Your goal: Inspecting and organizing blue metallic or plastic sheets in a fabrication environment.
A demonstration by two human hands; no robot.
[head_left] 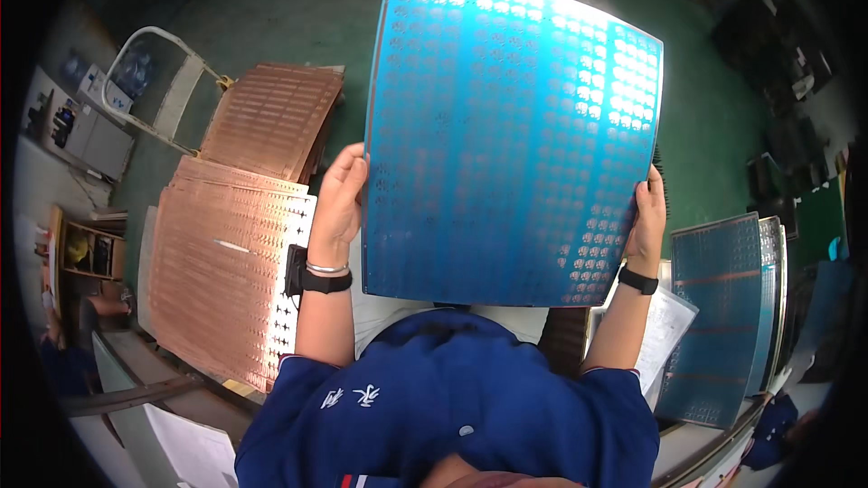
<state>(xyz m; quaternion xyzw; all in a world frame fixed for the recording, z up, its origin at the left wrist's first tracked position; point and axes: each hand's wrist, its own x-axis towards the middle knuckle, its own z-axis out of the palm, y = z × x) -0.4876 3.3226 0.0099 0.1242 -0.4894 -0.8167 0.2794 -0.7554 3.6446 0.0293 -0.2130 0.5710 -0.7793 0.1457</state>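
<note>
A large blue-coated panel (488,154) with rows of small copper-toned patterns is held up in front of me by its two side edges. My left hand (339,194) grips its left edge, thumb on the near face. On the opposite edge, my right hand (647,217) is closed the same way, its other fingers partly hidden behind the sheet. Light glares off the panel's upper right. To my left lies a stack of copper panels (208,262), a thin white pen-like stick (231,246) resting on top. Similar blue panels (714,316) lean in a row at my right.
Beyond the near stack, more copper panels (271,117) sit by a cart with a pale tubular handle (172,108). A sheet of paper in a clear sleeve (667,325) lies beside my right forearm. Green floor (298,18) stretches ahead. At far left is a small shelf (90,248).
</note>
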